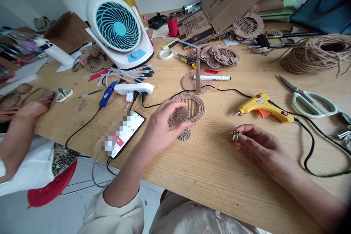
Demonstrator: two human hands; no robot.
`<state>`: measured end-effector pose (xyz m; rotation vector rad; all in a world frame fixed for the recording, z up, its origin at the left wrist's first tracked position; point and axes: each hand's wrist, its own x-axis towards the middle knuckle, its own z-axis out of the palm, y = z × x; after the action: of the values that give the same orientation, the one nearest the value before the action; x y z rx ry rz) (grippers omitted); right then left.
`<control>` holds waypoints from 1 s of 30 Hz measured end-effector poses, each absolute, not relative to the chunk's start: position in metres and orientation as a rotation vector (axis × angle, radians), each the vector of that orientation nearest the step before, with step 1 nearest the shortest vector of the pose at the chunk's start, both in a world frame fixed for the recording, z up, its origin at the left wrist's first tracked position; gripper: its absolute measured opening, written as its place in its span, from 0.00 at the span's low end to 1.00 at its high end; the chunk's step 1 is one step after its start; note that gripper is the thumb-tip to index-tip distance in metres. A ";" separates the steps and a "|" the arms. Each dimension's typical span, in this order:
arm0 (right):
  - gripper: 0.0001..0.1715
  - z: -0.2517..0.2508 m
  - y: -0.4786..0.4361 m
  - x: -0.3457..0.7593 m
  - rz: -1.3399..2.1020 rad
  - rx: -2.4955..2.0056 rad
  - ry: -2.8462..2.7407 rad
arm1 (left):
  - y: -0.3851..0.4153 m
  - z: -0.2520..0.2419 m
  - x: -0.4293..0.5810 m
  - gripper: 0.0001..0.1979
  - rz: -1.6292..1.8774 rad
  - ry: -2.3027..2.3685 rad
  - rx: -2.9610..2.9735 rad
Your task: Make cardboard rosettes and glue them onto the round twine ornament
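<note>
Between thumb and fingers, my left hand (161, 126) pinches a round pleated cardboard rosette (181, 115). It is held over a coiled twine ring (201, 109) lying on the table. A second small rosette (184, 134) lies just below that ring, and another is partly hidden behind my left fingers. Farther right, my right hand (260, 146) has a small piece of pleated cardboard (236, 136) at its fingertips, close above the tabletop. The yellow hot glue gun (264, 108) rests beyond my right hand, its nozzle pointing left.
Green-handled scissors (309, 98) and a twine coil (318, 55) lie right. A white marker (212, 78) crosses a cardboard disc. Left are a phone (128, 133), a power strip (134, 88) and a fan (117, 29). Black cords cross the table. Another person's hand (38, 106) is far left.
</note>
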<state>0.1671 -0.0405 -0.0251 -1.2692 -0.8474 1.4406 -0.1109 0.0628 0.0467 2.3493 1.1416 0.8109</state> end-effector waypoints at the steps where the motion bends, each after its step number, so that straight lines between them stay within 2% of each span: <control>1: 0.16 -0.025 -0.041 0.167 1.436 -1.274 -0.853 | 0.059 0.041 -0.103 0.20 0.723 1.058 2.381; 6: 0.17 -0.019 -0.041 0.161 1.460 -1.264 -0.866 | 0.039 0.009 -0.068 0.22 0.416 0.820 2.619; 10: 0.18 -0.014 -0.040 0.154 1.473 -1.255 -0.878 | 0.033 0.005 -0.057 0.28 0.494 0.809 2.544; 14: 0.17 -0.011 -0.040 0.150 1.501 -1.200 -0.904 | 0.030 0.010 -0.045 0.17 0.601 0.736 2.127; 20: 0.14 -0.005 -0.042 0.151 1.400 -1.201 -1.087 | 0.025 0.003 -0.031 0.15 0.692 0.818 1.960; 26: 0.28 -0.006 -0.047 0.145 1.283 -1.325 -1.166 | 0.023 0.001 -0.034 0.07 0.776 0.919 2.006; 30: 0.18 -0.009 -0.042 0.143 1.256 -1.421 -1.155 | 0.024 -0.003 -0.035 0.01 0.743 0.911 1.815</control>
<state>0.1433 -0.0423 -0.0093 -1.4206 -1.1553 1.2563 -0.0349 0.0242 -0.0031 1.8148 0.9114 0.7434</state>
